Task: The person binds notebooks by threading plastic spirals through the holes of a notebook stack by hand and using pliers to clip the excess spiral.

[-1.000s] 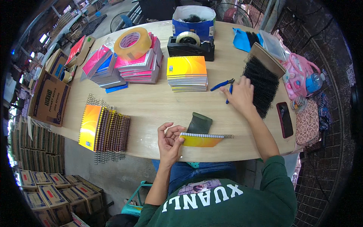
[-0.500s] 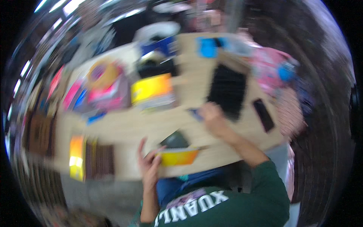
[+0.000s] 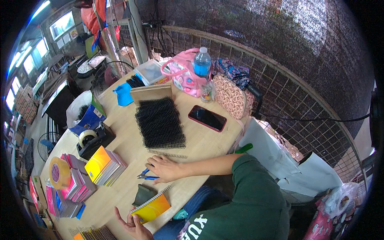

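Observation:
My left hand point(image 3: 134, 226), low in the view, pinches the lower left corner of a yellow-orange spiral notebook point(image 3: 154, 208) with its thumb and fingers. A wire coil runs along the notebook's upper edge, and one end sticks out past the right corner. On the table, my right hand point(image 3: 163, 168) closes over blue-handled cutting pliers point(image 3: 149, 177), whose open jaws point left. Its palm partly hides the handles. Between the hands, a dark green-grey flat piece point(image 3: 144, 195) stands behind the notebook. One loose black coil point(image 3: 168, 154) lies just beyond my right hand.
A pile of black coils point(image 3: 160, 122) rests against a wooden block point(image 3: 152, 93). Right of it lies a phone point(image 3: 207, 118). Stacked yellow notebooks point(image 3: 105, 166), a tape dispenser point(image 3: 96, 140) and pink notebooks point(image 3: 78, 180) with a tape roll point(image 3: 60, 173) stand left. Bags and a bottle point(image 3: 202, 63) line the far edge.
The view has swung to the right and become sharp. My right hand has come nearer the notebook with the pliers. My left hand keeps its hold on the notebook.

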The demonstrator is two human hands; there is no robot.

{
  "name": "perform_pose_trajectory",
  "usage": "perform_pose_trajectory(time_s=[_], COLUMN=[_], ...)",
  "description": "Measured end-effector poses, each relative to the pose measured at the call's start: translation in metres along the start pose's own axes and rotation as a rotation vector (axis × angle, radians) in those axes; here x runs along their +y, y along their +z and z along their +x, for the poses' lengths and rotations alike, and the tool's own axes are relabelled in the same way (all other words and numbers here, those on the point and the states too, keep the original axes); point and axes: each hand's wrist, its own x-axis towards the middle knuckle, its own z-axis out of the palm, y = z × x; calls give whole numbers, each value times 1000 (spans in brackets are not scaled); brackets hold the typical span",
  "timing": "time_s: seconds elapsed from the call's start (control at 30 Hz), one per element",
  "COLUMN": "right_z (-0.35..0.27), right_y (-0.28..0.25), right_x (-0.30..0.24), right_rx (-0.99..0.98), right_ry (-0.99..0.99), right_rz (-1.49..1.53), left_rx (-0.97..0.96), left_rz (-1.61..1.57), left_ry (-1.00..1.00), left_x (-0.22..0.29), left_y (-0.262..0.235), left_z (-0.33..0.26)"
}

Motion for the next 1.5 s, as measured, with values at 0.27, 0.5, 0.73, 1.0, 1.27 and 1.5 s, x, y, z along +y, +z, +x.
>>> perform_pose_trajectory(time_s=[0.27, 0.5, 0.73, 1.0, 1.27, 1.5], right_z=[21, 42, 57, 59, 50, 40], right_y=[8, -86, -103, -96, -102, -104], right_x=[0, -56, -81, -89, -92, -36], right_rx=[150, 102, 204, 146, -218, 122], right_ry=[-90, -553, -942, -973, -412, -164], right_rz=[-191, 103, -249, -322, 507, 658], left_rx=[-3, 7, 31, 37, 161, 759], left_rz=[-15, -65, -19, -64, 167, 1000], left_ry=[-29, -66, -64, -13, 8, 742], left_x=[-4, -2, -1, -11, 22, 189], left_y=[3, 3, 2, -4, -13, -119], left_z=[15, 14, 12, 14, -7, -13])
